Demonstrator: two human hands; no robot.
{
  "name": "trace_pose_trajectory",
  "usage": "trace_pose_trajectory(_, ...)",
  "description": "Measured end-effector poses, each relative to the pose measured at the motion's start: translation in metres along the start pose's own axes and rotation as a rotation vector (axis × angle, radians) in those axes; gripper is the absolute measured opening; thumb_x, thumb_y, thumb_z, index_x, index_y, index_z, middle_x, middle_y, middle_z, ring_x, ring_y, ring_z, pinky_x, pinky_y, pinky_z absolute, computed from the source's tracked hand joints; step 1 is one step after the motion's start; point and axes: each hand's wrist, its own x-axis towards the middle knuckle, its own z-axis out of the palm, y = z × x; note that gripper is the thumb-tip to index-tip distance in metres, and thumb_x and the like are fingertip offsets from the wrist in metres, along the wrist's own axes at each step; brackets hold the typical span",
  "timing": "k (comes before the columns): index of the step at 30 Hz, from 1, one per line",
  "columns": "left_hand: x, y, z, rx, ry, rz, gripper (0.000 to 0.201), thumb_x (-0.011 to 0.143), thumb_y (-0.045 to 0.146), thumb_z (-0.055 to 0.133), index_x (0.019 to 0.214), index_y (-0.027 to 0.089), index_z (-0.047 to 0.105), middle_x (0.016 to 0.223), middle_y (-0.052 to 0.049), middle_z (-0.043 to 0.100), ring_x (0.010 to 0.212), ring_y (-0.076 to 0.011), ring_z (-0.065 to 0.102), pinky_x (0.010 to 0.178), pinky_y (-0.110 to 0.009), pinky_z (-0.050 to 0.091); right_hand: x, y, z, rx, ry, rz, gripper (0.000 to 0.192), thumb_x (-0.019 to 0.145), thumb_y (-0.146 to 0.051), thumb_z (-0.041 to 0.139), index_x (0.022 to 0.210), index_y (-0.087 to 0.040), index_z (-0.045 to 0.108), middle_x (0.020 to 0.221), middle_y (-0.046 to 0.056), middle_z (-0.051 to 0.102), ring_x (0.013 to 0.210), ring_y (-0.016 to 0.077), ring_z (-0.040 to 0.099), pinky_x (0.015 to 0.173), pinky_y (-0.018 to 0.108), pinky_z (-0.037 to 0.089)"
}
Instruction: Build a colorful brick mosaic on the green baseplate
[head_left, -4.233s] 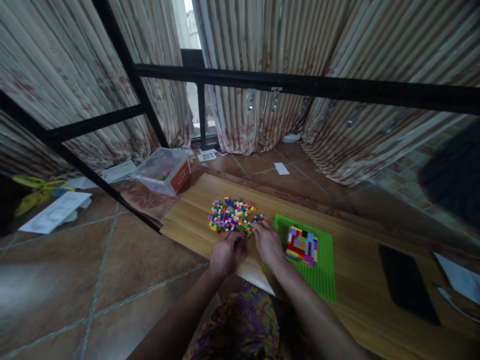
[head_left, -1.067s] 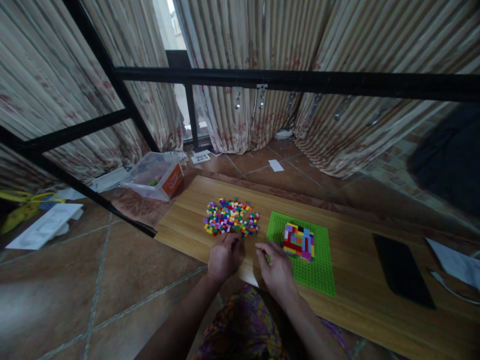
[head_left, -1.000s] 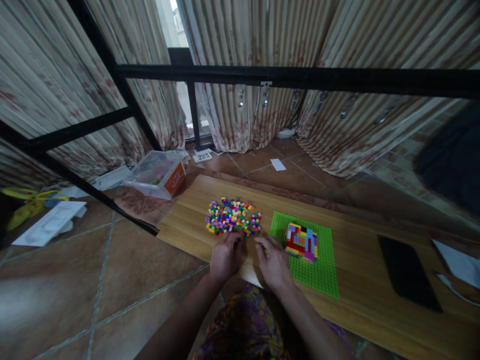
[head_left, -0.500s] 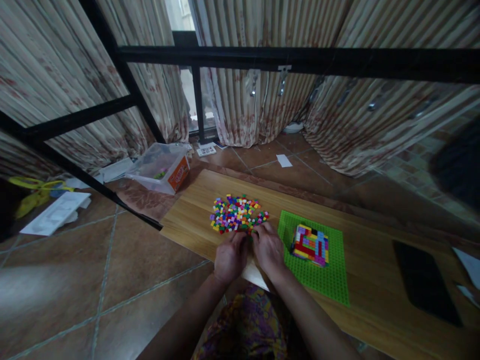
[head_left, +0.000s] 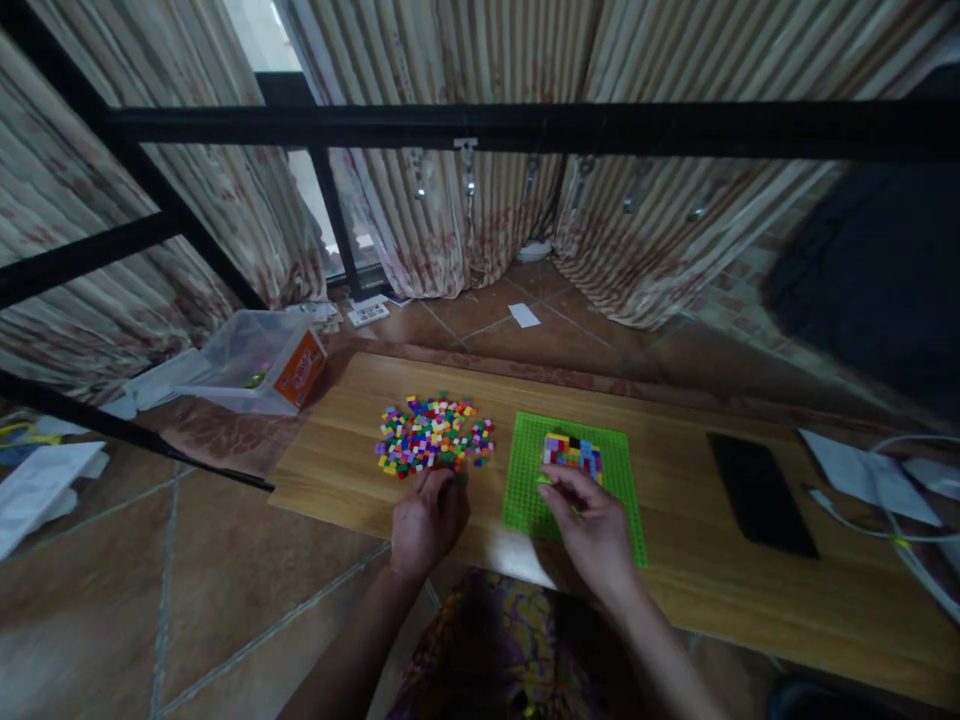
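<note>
The right hand hovers over the near part of the green baseplate, its fingers pinched together on what looks like a small green brick, though the piece is too small and dim to be sure. Its fingertips sit just in front of the brick block, a multicoloured slab built on the far half of the baseplate; whether they touch it cannot be told.

The left hand rests on the wooden board with its fingers curled under, their tips at the near edge of the loose brick pile. Whether it grips a brick cannot be told.

The pile lies just left of the baseplate, both on the board. Farther right on the board lies a flat black phone, well apart from the baseplate, with white papers and a pale cable beyond it. Off the board's far left corner a clear plastic box with an orange label stands on the tiled floor. Striped curtains hang behind a black metal frame.
</note>
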Motion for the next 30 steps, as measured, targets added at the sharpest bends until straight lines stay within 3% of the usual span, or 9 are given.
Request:
trace_pose_trajectory(4, 0.001, -0.004, 0.002, 0.037, 0.007, 0.022, 0.017, 0.090, 0.027, 0.050, 0.101, 0.022, 0.061, 0.096, -0.004, 0.069, 0.084, -0.0166, 0.065, 0.071, -0.025, 0.048, 0.007, 0.023, -0.045, -0.029, 0.166, 0.044, 0.028, 0.082, -0.040, 0.061, 0.100, -0.021, 0.071, 0.101, 0.007, 0.071, 0.091, 0.0213, 0.065, 0.083, 0.037, 0.050)
trace_pose_trajectory(8, 0.003, -0.006, 0.005, 0.064, 0.040, 0.047, 0.017, 0.090, 0.028, 0.050, 0.099, 0.021, 0.062, 0.093, -0.004, 0.070, 0.081, -0.0171, 0.066, 0.068, -0.025, 0.048, 0.024, 0.042, -0.068, -0.122, 0.241, 0.046, 0.029, 0.080, -0.040, 0.061, 0.098, -0.019, 0.072, 0.097, 0.009, 0.072, 0.087, 0.0228, 0.066, 0.082, 0.039, 0.051)
trace_pose_trajectory(18, 0.007, -0.006, 0.003, 0.117, 0.040, 0.027, 0.018, 0.089, 0.031, 0.052, 0.098, 0.021, 0.063, 0.091, -0.004, 0.069, 0.078, -0.0177, 0.066, 0.065, -0.026, 0.048, 0.067, 0.042, -0.066, -0.197, 0.126, -0.048, 0.025, 0.082, -0.031, 0.053, 0.092, -0.019, 0.073, 0.093, 0.009, 0.072, 0.081, 0.0208, 0.066, 0.078, 0.035, 0.052)
trace_pose_trajectory(30, 0.007, -0.001, 0.002, 0.130, 0.046, 0.033, 0.019, 0.089, 0.031, 0.050, 0.097, 0.020, 0.063, 0.093, -0.006, 0.069, 0.080, -0.0180, 0.066, 0.068, -0.026, 0.049, 0.072, 0.041, -0.066, -0.191, 0.019, -0.050, 0.024, 0.085, -0.029, 0.053, 0.091, -0.021, 0.074, 0.096, 0.006, 0.073, 0.087, 0.0190, 0.067, 0.083, 0.033, 0.051)
